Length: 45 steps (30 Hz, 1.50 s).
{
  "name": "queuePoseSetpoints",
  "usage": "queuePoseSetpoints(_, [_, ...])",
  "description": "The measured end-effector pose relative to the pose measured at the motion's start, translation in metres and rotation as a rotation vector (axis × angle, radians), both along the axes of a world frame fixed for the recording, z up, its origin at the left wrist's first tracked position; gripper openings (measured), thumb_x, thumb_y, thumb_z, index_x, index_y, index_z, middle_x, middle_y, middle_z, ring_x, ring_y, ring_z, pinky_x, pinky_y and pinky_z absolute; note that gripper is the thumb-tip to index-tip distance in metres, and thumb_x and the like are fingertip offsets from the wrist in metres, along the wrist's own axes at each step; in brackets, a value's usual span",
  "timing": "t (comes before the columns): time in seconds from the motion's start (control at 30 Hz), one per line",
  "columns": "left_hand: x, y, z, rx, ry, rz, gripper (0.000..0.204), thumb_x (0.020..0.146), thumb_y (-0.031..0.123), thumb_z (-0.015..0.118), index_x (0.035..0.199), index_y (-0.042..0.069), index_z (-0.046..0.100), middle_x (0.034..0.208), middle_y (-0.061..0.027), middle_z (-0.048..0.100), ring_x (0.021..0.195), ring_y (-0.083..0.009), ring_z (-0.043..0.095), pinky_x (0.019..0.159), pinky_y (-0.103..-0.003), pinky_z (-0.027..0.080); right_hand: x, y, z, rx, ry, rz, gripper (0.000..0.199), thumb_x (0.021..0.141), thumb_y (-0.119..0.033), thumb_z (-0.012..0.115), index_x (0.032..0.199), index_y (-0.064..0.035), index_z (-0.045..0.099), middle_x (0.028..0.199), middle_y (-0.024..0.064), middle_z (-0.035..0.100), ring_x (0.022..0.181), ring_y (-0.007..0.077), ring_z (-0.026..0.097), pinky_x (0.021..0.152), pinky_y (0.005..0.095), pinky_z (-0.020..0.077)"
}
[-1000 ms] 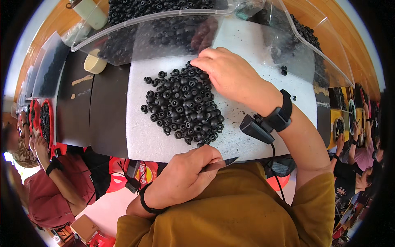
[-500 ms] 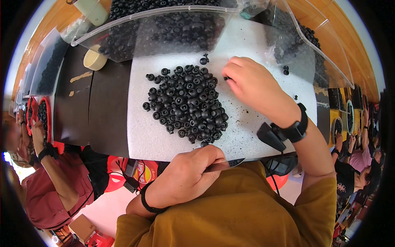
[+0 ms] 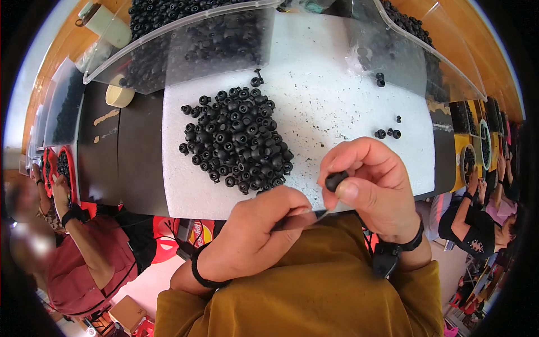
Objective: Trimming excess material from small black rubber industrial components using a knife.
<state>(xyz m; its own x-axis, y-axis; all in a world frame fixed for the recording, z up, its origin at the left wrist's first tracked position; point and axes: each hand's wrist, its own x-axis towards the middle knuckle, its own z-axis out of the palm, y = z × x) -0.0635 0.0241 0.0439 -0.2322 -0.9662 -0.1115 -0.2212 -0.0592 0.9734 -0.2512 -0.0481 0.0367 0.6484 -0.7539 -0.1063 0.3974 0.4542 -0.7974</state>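
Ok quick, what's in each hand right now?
Left hand: closed, holding a knife.
Right hand: closed, pinching a small black round piece between thumb and fingers.

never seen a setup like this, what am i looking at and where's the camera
There is no robot here: these are a person's bare hands. The view comes from a wide fisheye camera worn on the head, looking down, so straight edges bend. On the white board lies a pile of small, round black pieces, with a few loose ones off to the right. Beyond the pile is a clear plastic bin with many more. The left hand holds a knife-like blade; the right hand pinches one black piece.
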Motion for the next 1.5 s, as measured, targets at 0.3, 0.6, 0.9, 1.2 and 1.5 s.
queuePoseSetpoints(0.3, [-0.023,-0.019,-0.002,-0.201,0.087,0.107,0.01,0.084,0.001,0.055,0.094,0.003,0.054,0.077,-0.004,0.052,0.062,-0.0093,0.048,0.054,-0.023,0.04,-0.012,0.004,-0.016,0.063,-0.151,-0.024,0.019,0.083,-0.002,0.064,0.101,-0.001,0.056,0.093,0.0045,0.062,0.082,0.0075,0.058,0.073,0.0211,0.0489])
queuePoseSetpoints(0.6, [-0.032,-0.021,0.005,-0.278,-0.05,0.082,0.011,0.083,0.001,0.058,0.093,0.004,0.054,0.074,-0.005,0.053,0.06,-0.0113,0.05,0.053,-0.024,0.041,-0.025,0.006,-0.011,-0.01,-0.137,-0.019,0.021,0.085,0.001,0.06,0.104,0.001,0.052,0.093,0.0066,0.061,0.079,0.01,0.06,0.071,0.0226,0.0501])
queuePoseSetpoints(0.9, [-0.037,-0.022,0.002,-0.435,-0.318,0.062,0.024,0.072,-0.001,0.066,0.09,0.004,0.052,0.074,-0.0108,0.057,0.061,-0.0293,0.058,0.052,-0.034,0.047,-0.024,0.007,-0.015,-0.046,-0.225,-0.031,0.019,0.085,0.002,0.058,0.102,0.0013,0.049,0.094,0.0102,0.061,0.08,0.0123,0.061,0.073,0.025,0.051])
queuePoseSetpoints(1.2, [-0.036,-0.023,-0.001,-0.454,-0.34,0.057,0.027,0.069,-0.002,0.066,0.09,0.004,0.051,0.076,-0.0099,0.057,0.063,-0.0289,0.059,0.051,-0.035,0.047,-0.023,0.009,-0.019,-0.099,-0.247,-0.022,0.02,0.084,0.004,0.06,0.101,0.002,0.049,0.098,0.0119,0.061,0.085,0.0136,0.061,0.074,0.0254,0.0505])
queuePoseSetpoints(1.5, [-0.039,-0.027,-0.01,-0.276,-0.375,0.095,0.015,0.08,-0.001,0.059,0.093,0.001,0.053,0.072,-0.0102,0.053,0.058,-0.0219,0.053,0.053,-0.029,0.043,-0.027,0.012,-0.015,-0.243,-0.244,-0.012,0.025,0.077,0.007,0.066,0.099,0.0013,0.053,0.095,0.0131,0.062,0.088,0.0187,0.061,0.077,0.03,0.0489])
